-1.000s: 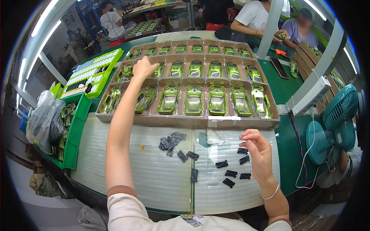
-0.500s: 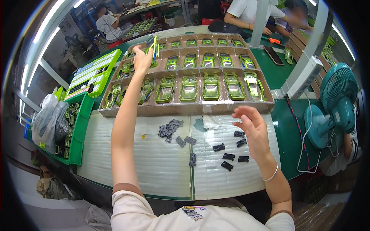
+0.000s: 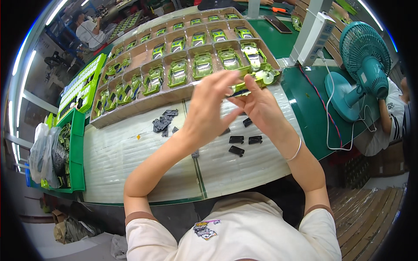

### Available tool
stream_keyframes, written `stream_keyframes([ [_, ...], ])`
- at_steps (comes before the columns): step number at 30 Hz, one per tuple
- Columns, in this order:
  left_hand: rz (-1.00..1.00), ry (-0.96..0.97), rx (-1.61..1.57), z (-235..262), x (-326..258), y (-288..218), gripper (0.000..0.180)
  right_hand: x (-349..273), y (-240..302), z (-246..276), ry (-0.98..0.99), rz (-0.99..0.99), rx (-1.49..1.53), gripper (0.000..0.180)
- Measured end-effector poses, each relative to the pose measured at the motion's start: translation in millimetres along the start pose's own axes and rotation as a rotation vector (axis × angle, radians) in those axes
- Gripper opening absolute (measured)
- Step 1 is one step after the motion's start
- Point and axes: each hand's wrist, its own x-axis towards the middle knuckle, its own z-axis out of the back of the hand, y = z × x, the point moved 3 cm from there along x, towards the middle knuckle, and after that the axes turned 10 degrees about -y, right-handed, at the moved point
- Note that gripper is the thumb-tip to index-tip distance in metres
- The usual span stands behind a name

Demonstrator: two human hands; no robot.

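Observation:
In front of me, over the near right corner of the compartment tray, is a light-green toy car body (image 3: 266, 77). My right hand (image 3: 263, 106) grips it, with the thumb on top and the fingers bent underneath. Close against its left end is my left hand (image 3: 209, 104), fingers curved and thumb spread away; its fingertips are slightly blurred and overlap the car body in view. Below the hands lie several small black plastic parts (image 3: 236, 139), some half hidden. A pile of grey plastic parts (image 3: 163, 123) rests left of my left hand.
A cardboard tray (image 3: 141, 103) with several green car bodies spans the table. At left stand a green crate (image 3: 77, 152) with a plastic bag (image 3: 41, 152) and a bright-green rack (image 3: 82, 89). To the right are a teal fan (image 3: 363, 65), cables, a metal post and a phone (image 3: 278, 25).
My left hand has come back from the far left of the tray to my right hand. A car body is now in my right hand, which was empty. The view has shifted.

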Motion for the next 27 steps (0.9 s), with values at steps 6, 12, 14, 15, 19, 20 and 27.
stream_keyframes([
  [6, 0.579, 0.608, 0.005, 11.3, -13.0, 22.6, 0.019, 5.6, 25.9, 14.2, -0.005, 0.27, -0.108, 0.031],
  [12, 0.457, 0.871, 0.151, -1.3, -45.4, 15.8, 0.017, -1.5, 36.0, -11.4, 0.292, 0.569, -0.237, 0.073],
  [14, 0.264, 0.846, 0.253, -3.8, -49.3, 7.5, 0.015, -2.3, 34.7, -12.5, 0.301, 0.657, -0.294, 0.072],
  [15, 0.167, 0.83, 0.306, -4.1, -51.4, 2.9, 0.015, -2.9, 33.9, -12.0, 0.308, 0.702, -0.321, 0.072],
  [19, -0.018, 0.874, 0.391, -6.8, -55.0, -6.8, 0.014, -2.1, 35.5, -10.4, 0.372, 0.823, -0.537, 0.075],
  [20, -0.024, 0.883, 0.363, -7.9, -54.7, -5.4, 0.014, -4.9, 34.7, -11.6, 0.384, 0.845, -0.544, 0.072],
  [27, 0.033, 0.625, 0.019, 27.9, -0.9, -9.1, 0.006, -9.8, 37.8, -22.9, 0.483, 1.026, -0.65, 0.065],
])
